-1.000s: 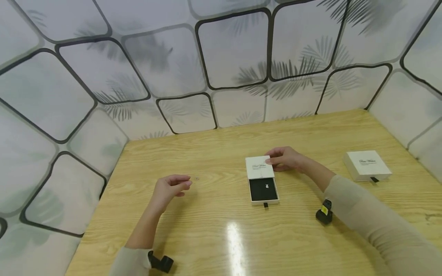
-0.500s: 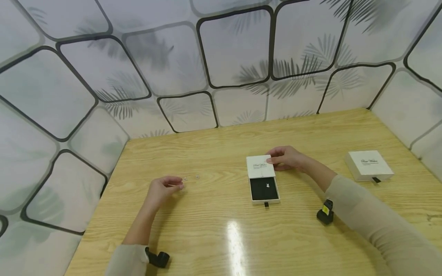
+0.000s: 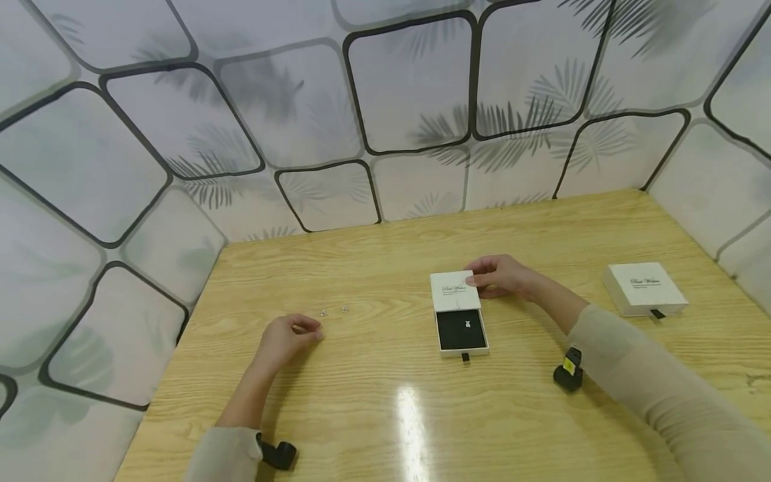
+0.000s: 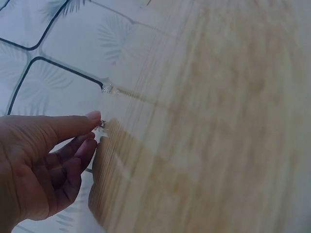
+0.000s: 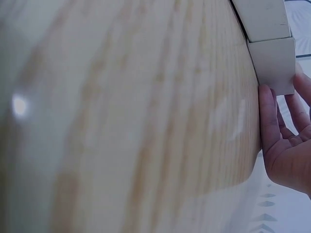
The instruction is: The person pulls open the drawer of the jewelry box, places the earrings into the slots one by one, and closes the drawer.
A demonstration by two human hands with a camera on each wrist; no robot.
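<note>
Two small sparkling silver pieces, like stud earrings, lie on the table: a left piece (image 3: 323,312) and a right piece (image 3: 345,309). My left hand (image 3: 289,343) is just short of the left one, thumb and fingers loosely bent with nothing between them. In the left wrist view, its fingertips overlap the nearer silver piece (image 4: 101,124). A white drawer-style jewelry box (image 3: 454,292) stands pulled out toward me, another silver piece (image 3: 467,324) on its black pad (image 3: 453,333). My right hand (image 3: 498,276) grips the sleeve's far right corner, thumb on top.
A second white box (image 3: 644,286), closed with a black ribbon tab, stands at the right. The wooden table (image 3: 361,395) meets a patterned fabric wall (image 3: 415,187) at the back and on both sides.
My left hand has drawn back to the left and lower. The left silver piece, unseen a second ago, now lies by its fingertips. My right hand stays on the box.
</note>
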